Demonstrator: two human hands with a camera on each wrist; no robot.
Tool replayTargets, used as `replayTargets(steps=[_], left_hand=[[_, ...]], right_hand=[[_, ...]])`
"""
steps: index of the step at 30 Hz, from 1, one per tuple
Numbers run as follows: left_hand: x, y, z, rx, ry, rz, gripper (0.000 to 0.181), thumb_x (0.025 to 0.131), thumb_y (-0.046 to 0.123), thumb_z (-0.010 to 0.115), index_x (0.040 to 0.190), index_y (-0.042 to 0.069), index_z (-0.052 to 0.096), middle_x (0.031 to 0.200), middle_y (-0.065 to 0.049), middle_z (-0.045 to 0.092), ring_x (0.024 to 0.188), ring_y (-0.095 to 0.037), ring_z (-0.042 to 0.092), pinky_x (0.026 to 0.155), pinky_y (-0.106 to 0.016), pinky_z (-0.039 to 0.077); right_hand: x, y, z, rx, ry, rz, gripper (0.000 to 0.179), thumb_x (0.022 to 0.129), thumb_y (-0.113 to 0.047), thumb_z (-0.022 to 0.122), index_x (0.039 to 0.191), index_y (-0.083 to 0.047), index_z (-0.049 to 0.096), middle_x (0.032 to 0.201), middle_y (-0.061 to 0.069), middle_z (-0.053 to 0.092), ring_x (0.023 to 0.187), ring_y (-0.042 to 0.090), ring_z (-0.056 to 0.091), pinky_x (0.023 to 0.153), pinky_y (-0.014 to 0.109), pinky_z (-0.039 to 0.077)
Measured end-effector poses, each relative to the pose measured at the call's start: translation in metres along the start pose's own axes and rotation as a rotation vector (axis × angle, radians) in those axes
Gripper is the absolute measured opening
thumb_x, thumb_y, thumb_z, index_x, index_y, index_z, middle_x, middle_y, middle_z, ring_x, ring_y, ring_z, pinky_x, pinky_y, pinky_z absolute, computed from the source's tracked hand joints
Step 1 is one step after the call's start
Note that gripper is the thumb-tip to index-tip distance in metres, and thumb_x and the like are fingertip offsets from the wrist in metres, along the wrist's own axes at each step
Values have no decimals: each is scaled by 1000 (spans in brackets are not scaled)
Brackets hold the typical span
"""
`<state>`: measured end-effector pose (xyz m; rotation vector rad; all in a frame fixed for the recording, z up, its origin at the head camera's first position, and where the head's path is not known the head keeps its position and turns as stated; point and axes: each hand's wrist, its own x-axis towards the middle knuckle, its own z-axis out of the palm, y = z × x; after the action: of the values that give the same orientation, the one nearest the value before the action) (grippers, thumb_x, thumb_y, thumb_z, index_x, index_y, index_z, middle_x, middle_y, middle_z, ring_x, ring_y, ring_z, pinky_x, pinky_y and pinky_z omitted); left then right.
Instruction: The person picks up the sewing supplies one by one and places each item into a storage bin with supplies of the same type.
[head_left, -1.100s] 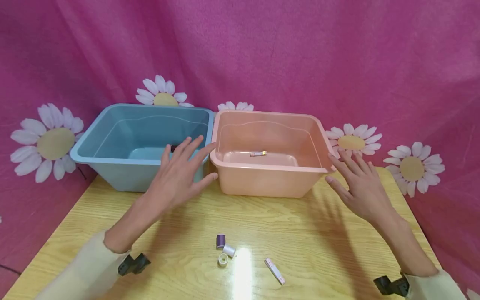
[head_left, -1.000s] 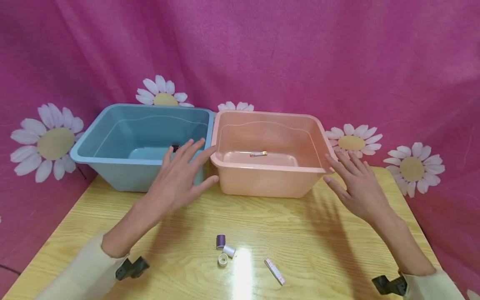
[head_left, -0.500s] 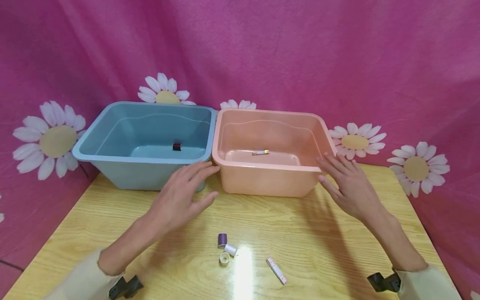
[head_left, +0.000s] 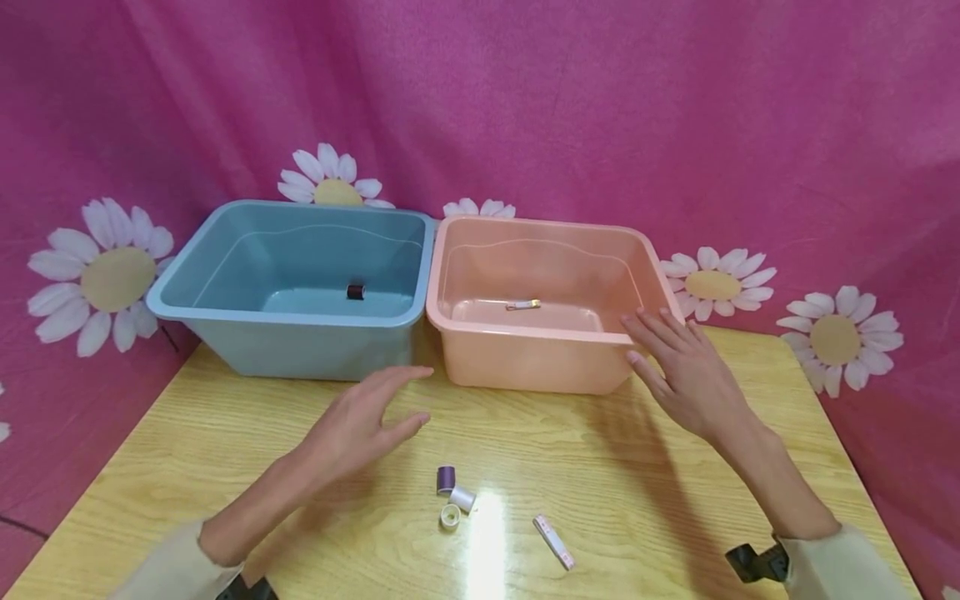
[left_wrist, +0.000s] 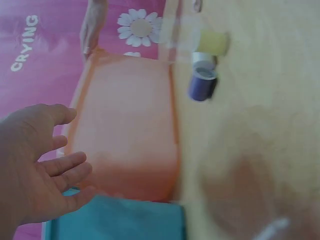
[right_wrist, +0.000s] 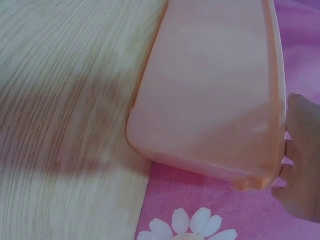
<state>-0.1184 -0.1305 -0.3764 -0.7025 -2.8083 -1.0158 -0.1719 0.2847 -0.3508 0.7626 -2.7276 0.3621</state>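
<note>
My left hand (head_left: pixel 356 421) hovers over the wooden table in front of the blue tub (head_left: pixel 292 320), fingers loosely extended, holding nothing. In the left wrist view, that hand (left_wrist: pixel 45 165) shows spread fingers. Straight fingers of my right hand (head_left: pixel 690 375) overlap the front right corner of the pink tub (head_left: pixel 536 362); in the right wrist view, the fingertips of the hand (right_wrist: pixel 302 155) are right at the rim. Nearer me lie a purple thread spool (head_left: pixel 446 479), a white spool (head_left: pixel 462 499), a cream spool (head_left: pixel 450 517) and a slim white-and-pink strip (head_left: pixel 553 542).
A dark brown spool (head_left: pixel 356 292) lies inside the blue tub. A small pale strip with a yellowish end (head_left: pixel 522 305) rests on the pink tub's floor. Both tubs stand side by side against a magenta cloth (head_left: pixel 555 108) printed with daisies.
My left hand has drawn back from the blue tub's rim toward me, uncovering the brown spool. My right hand has shifted slightly left along the pink tub's corner.
</note>
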Motion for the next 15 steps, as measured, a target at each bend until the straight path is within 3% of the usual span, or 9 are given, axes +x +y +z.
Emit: replayTargets(steps=[11,15], left_hand=[[-16,-21,36,-165,-155,-68,45,92,18,74,134,8,61,134,-4,61,126,-25,54,101,-45,46],[-22,-27,50,-184,-202,-90,41,92,20,74,130,7,63,130,-6,63,121,-25,57,99,-46,47]], right_hand=[[4,-2,6,-19,27,-13,50,102,-25,57,149,-11,47,147,21,47,140,45,33,115,63,14],[7,-5,7,-27,26,-9,49,102,-24,56,149,-12,48,148,20,46,141,45,32,115,61,15]])
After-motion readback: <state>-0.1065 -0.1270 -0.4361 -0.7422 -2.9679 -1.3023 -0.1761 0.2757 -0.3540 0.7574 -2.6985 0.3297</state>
